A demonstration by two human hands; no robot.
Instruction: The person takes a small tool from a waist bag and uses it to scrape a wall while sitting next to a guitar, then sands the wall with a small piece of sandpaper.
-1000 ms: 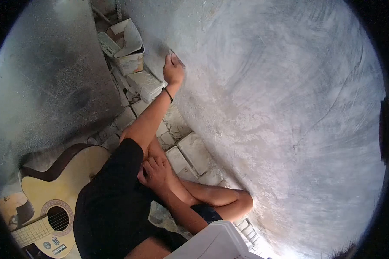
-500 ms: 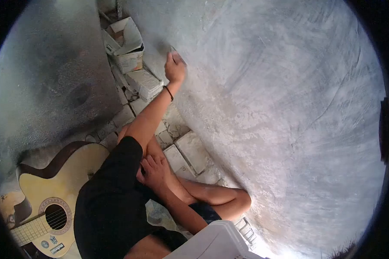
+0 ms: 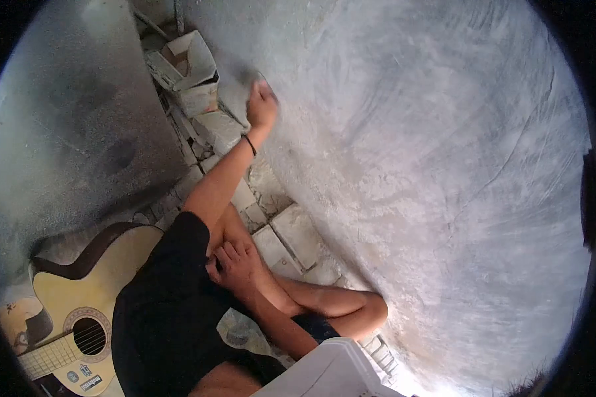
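Note:
My left hand [image 3: 263,106], with a dark band on its wrist, reaches up to the grey plastered wall [image 3: 404,152]. Its fingers are closed round a thin flat piece [image 3: 266,81], whose edge just shows past the knuckles; blur hides its exact kind. My right hand [image 3: 235,264] rests against my crossed legs [image 3: 324,298]. Its fingers are loosely bent and a little apart, and I see nothing held in them. The palm side is hidden.
An acoustic guitar [image 3: 86,294] lies at my left. A worn carton [image 3: 195,69] and pale slabs [image 3: 295,231] stand along the wall's foot. A dark panel [image 3: 79,126] rises at the left. A white rounded object [image 3: 338,370] fills the bottom edge.
My left hand has shifted slightly left and down along the wall, blurred by motion. My right hand keeps its place on my legs. The view has shifted a little.

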